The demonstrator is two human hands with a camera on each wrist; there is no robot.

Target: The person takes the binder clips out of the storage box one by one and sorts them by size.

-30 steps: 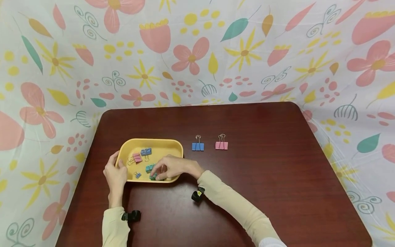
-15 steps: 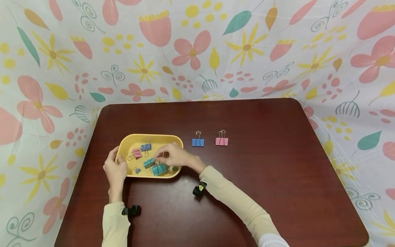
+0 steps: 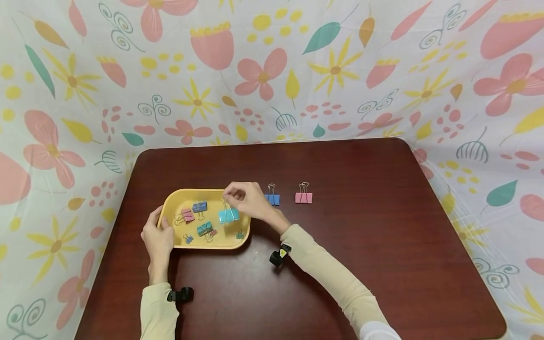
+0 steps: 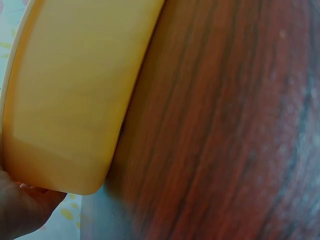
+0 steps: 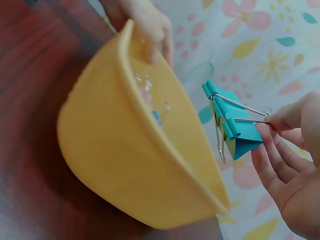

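Note:
My right hand (image 3: 250, 200) pinches a wire handle of a large teal binder clip (image 3: 229, 216), which hangs above the right part of the yellow tray (image 3: 170, 200). The right wrist view shows this teal clip (image 5: 230, 117) beyond the tray's rim, thumb and finger on its handle. My left hand (image 3: 158, 238) grips the tray's left end, thumb over the rim. Inside the tray lie a pink clip (image 3: 187, 215), a blue clip (image 3: 199, 207), a darker teal clip (image 3: 205, 229), a small blue clip (image 3: 188, 239) and a small green clip (image 3: 240, 234).
Right of the tray, a blue binder clip (image 3: 273, 199), partly behind my right hand, and a pink binder clip (image 3: 303, 197) stand on the dark wooden table (image 3: 361, 226). A flowered cloth (image 3: 263, 113) hangs behind the table.
My right hand has risen from the tray's lower right, lifting the large teal clip up and away from the other clips. My left hand keeps its grip on the tray.

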